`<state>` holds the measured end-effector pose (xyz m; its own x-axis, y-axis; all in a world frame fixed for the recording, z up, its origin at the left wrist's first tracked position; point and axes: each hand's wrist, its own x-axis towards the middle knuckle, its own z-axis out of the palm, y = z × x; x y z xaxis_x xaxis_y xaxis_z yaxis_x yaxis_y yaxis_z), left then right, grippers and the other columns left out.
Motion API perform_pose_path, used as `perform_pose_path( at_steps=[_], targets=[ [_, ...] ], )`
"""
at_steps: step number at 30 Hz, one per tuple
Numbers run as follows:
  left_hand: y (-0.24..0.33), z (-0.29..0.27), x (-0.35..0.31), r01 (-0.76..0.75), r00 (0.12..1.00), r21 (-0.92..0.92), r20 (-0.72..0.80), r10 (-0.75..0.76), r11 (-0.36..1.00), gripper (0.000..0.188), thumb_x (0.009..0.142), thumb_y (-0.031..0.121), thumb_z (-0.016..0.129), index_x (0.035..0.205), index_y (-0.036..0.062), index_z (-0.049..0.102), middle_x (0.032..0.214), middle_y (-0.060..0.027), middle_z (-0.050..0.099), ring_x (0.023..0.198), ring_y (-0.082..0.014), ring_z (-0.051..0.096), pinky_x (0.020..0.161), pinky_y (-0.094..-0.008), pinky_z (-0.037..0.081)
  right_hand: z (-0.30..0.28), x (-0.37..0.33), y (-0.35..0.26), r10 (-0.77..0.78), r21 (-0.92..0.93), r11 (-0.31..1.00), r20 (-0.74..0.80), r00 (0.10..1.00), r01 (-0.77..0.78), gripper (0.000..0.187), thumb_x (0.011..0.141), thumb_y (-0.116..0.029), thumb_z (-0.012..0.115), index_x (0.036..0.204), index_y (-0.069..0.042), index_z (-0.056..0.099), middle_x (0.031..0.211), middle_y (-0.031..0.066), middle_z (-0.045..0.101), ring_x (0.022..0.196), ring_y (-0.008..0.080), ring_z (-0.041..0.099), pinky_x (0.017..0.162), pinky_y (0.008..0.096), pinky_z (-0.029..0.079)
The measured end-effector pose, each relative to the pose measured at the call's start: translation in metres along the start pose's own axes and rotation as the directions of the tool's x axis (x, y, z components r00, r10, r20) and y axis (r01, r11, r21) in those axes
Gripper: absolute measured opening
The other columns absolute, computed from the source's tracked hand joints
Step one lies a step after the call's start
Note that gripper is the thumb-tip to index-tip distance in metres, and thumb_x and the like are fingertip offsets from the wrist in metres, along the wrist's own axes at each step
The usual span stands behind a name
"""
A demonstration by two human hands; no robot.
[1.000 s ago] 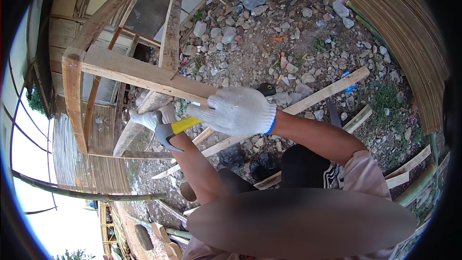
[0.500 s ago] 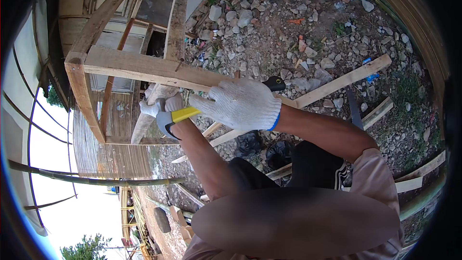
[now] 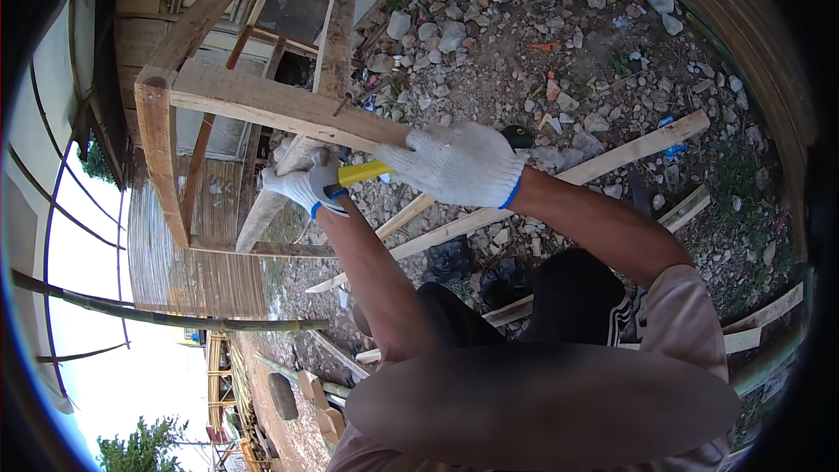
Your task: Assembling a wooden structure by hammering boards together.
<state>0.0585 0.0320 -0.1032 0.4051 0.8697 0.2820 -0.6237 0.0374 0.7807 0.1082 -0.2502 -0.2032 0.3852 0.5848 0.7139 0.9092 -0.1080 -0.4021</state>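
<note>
My right hand (image 3: 463,162), in a white knit glove, is closed around the handle of a hammer (image 3: 363,173). Its yellow shaft shows left of the glove, and the black grip end pokes out behind. The hammer head is at my left hand, partly hidden there. My gloved left hand (image 3: 301,185) is wrapped around a rough, pale wooden piece (image 3: 260,220) just below the frame's top beam. A bent nail (image 3: 341,105) sticks up from that wooden beam (image 3: 271,103), left of my right hand.
The beam belongs to a timber frame with an upright corner post (image 3: 162,157). Long boards (image 3: 629,147) lie on the stony, littered ground, and black plastic bags (image 3: 448,260) rest near my knees. A bamboo pole (image 3: 201,323) crosses at left, and bamboo matting (image 3: 197,245) stands behind the frame.
The hammer head has risen and shifted right, beside my left hand. My right hand has moved slightly up and right. My left hand still grips the rough wooden piece.
</note>
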Motion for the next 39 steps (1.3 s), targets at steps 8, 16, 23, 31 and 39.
perform_pose_path(
  at_steps=[8, 16, 23, 31, 39],
  targets=[
    [-0.002, 0.026, -0.029, -0.038, 0.993, -0.024, -0.116, 0.035, 0.999, 0.046, 0.092, 0.058, 0.039, 0.084, 0.0143, 0.051, 0.088, -0.0010, 0.057, 0.090, -0.0207, 0.061, 0.087, -0.0492, 0.049, -0.008, 0.012, 0.007, -0.078, -0.050, 0.996, 0.017, 0.997, 0.078, 0.045, 0.092, -0.032, 0.068, 0.135, -0.022, 0.062, 0.077, 0.0024, 0.059, 0.065, 0.0207, 0.067, 0.054, 0.0370, 0.058],
    [-0.005, 0.025, -0.020, 0.003, 0.999, -0.075, -0.046, -0.007, 0.997, 0.046, 0.095, 0.060, 0.046, 0.087, 0.0149, 0.054, 0.088, -0.0012, 0.059, 0.084, -0.0206, 0.059, 0.075, -0.0404, 0.051, -0.008, 0.021, 0.021, 0.021, 0.095, 0.995, 0.132, 0.991, -0.034, 0.037, 0.097, -0.035, 0.065, 0.130, -0.018, 0.063, 0.073, 0.0038, 0.055, 0.064, 0.0188, 0.065, 0.050, 0.0374, 0.055],
    [-0.005, 0.019, -0.014, 0.027, 0.999, -0.211, -0.012, -0.031, 0.977, 0.047, 0.093, 0.062, 0.047, 0.090, 0.0153, 0.055, 0.093, -0.0014, 0.060, 0.088, -0.0213, 0.059, 0.077, -0.0398, 0.049, -0.011, 0.011, 0.018, -0.333, -0.116, 0.943, -0.258, 0.907, 0.313, 0.033, 0.097, -0.040, 0.066, 0.123, -0.020, 0.063, 0.074, 0.0048, 0.057, 0.057, 0.0248, 0.065, 0.048, 0.0409, 0.054],
    [0.003, 0.035, -0.038, 0.045, 0.996, -0.206, -0.067, -0.059, 0.977, 0.053, 0.095, 0.061, 0.041, 0.102, 0.0104, 0.057, 0.110, -0.0060, 0.062, 0.097, -0.0258, 0.062, 0.086, -0.0488, 0.053, -0.016, 0.007, 0.017, -0.329, -0.092, 0.944, -0.175, 0.928, 0.317, 0.035, 0.098, -0.037, 0.062, 0.128, -0.021, 0.061, 0.073, 0.0059, 0.060, 0.062, 0.0263, 0.068, 0.051, 0.0411, 0.056],
    [0.004, 0.031, -0.039, 0.069, 0.993, -0.247, -0.081, -0.092, 0.967, 0.054, 0.095, 0.059, 0.047, 0.117, 0.0093, 0.053, 0.120, -0.0123, 0.057, 0.109, -0.0310, 0.057, 0.093, -0.0511, 0.051, -0.008, -0.016, 0.011, -0.111, 0.023, 0.992, -0.257, 0.960, 0.121, 0.034, 0.098, -0.037, 0.065, 0.125, -0.016, 0.063, 0.077, 0.0059, 0.062, 0.067, 0.0244, 0.069, 0.055, 0.0416, 0.055]
  ],
)
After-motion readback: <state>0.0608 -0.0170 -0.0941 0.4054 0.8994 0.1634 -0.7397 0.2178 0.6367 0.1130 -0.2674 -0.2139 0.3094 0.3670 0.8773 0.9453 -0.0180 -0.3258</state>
